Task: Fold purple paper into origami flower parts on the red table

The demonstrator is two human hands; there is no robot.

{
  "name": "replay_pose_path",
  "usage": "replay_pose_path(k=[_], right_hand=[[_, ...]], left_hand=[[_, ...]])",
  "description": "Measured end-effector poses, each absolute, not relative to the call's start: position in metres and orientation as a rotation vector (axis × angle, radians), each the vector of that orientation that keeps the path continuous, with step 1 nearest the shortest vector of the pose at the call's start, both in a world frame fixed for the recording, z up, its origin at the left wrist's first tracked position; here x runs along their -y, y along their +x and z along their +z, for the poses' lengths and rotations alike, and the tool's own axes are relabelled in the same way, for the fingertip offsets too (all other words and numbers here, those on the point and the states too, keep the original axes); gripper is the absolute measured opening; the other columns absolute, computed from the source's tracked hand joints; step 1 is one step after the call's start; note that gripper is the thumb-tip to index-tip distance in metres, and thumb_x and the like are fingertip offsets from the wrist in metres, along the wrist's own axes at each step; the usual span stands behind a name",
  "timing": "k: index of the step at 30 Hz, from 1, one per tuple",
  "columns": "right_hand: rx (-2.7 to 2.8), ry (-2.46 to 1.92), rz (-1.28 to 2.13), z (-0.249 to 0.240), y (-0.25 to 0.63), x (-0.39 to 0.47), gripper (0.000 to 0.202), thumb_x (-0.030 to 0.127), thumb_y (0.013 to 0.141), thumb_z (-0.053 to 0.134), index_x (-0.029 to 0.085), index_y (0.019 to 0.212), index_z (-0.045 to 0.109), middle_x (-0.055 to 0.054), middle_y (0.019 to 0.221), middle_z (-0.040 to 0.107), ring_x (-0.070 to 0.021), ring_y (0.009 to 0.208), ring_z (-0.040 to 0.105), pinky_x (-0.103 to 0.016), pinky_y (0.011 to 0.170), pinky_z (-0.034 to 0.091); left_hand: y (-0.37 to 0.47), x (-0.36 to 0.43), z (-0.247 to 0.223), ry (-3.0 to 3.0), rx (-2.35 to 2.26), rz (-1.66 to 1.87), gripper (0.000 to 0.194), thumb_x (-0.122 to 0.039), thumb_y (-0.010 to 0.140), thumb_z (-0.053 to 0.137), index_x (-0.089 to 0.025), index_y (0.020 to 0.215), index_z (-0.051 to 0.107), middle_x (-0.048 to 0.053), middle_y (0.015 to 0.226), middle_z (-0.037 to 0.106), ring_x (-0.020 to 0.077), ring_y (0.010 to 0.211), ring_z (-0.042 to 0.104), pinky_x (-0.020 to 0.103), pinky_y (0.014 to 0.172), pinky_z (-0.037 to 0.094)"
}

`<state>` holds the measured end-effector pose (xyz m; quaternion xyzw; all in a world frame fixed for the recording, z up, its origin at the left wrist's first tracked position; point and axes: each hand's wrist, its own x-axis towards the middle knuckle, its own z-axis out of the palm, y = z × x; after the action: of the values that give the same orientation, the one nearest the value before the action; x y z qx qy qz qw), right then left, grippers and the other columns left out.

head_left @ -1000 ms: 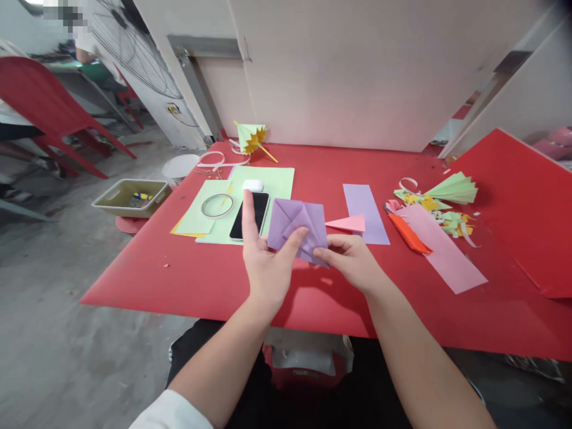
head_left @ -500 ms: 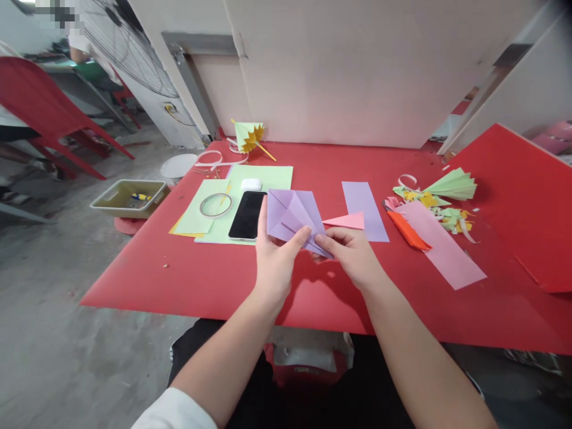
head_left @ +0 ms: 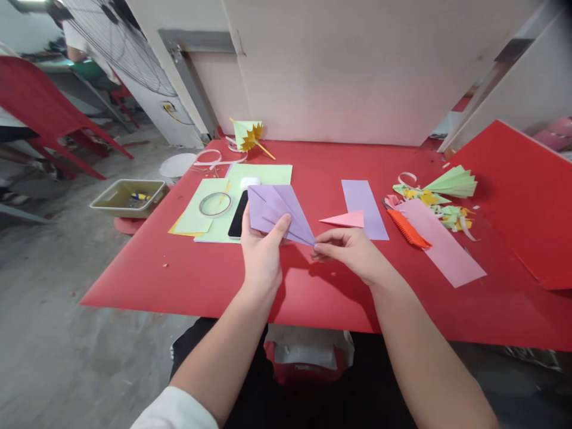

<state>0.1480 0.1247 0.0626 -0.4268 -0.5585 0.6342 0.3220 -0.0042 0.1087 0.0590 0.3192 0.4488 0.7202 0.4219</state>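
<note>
A creased purple paper (head_left: 272, 205), folded to a point at its lower right, is held above the red table. My left hand (head_left: 263, 247) grips it from below, thumb on top and fingers behind. My right hand (head_left: 346, 250) pinches the pointed tip between thumb and fingers. Just beyond my right hand lies a folded pink paper triangle (head_left: 351, 219), which overlaps a flat purple strip (head_left: 364, 205). Behind my left hand a black phone (head_left: 236, 221) is partly hidden by the held paper.
On the red table (head_left: 179, 286) are green sheets (head_left: 263, 173) with a tape roll (head_left: 215, 204), a small paper umbrella (head_left: 248, 136), an orange cutter (head_left: 409, 229), a pink strip (head_left: 447, 250) and paper scraps. A bin (head_left: 129, 196) stands left; a person (head_left: 83, 44) sits farther back.
My left hand and the purple paper have moved left, and the paper is turned so more of its creased face shows. My right hand has shifted slightly left, now at the paper's tip.
</note>
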Motion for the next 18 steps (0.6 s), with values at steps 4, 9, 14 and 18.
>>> replay_pose_path(k=[4, 9, 14, 18], right_hand=[[1.550, -1.207, 1.564, 0.063, 0.148, -0.124, 0.015, 0.031, 0.074, 0.064, 0.018, 0.068, 0.064, -0.002, 0.066, 0.067, -0.0138, 0.062, 0.063, -0.030, 0.065, 0.054], [1.627, -1.148, 1.568, 0.061, 0.154, -0.127, 0.014, 0.033, 0.076, 0.062, 0.019, 0.076, 0.066, -0.003, 0.072, 0.068, -0.0154, 0.069, 0.065, -0.029, 0.067, 0.054], [1.652, -1.194, 1.544, 0.061, 0.156, -0.127, 0.025, 0.044, 0.078, 0.059, 0.021, 0.082, 0.067, -0.004, 0.075, 0.069, -0.0169, 0.072, 0.066, -0.028, 0.062, 0.053], [1.672, -1.193, 1.520, 0.059, 0.146, -0.124, 0.028, 0.047, 0.076, 0.060, 0.020, 0.074, 0.065, -0.004, 0.074, 0.069, -0.0159, 0.068, 0.064, -0.027, 0.059, 0.052]], left_hand=[[-0.006, -0.110, 0.058, 0.796, -1.151, 1.826, 0.065, -0.028, 0.069, 0.072, -0.031, 0.127, 0.044, 0.005, 0.105, 0.062, 0.0159, 0.080, 0.063, 0.022, 0.058, 0.051], [-0.010, -0.111, 0.060, 0.795, -1.181, 1.837, 0.066, -0.030, 0.068, 0.073, -0.031, 0.127, 0.043, 0.004, 0.105, 0.063, 0.0147, 0.076, 0.063, 0.021, 0.055, 0.050], [-0.009, -0.110, 0.061, 0.806, -1.168, 1.836, 0.074, -0.030, 0.069, 0.072, -0.032, 0.133, 0.036, 0.007, 0.115, 0.060, 0.0174, 0.085, 0.063, 0.022, 0.059, 0.052], [-0.005, -0.111, 0.056, 0.822, -1.157, 1.854, 0.085, -0.027, 0.070, 0.072, -0.035, 0.139, 0.022, 0.007, 0.131, 0.051, 0.0200, 0.107, 0.058, 0.028, 0.078, 0.053]])
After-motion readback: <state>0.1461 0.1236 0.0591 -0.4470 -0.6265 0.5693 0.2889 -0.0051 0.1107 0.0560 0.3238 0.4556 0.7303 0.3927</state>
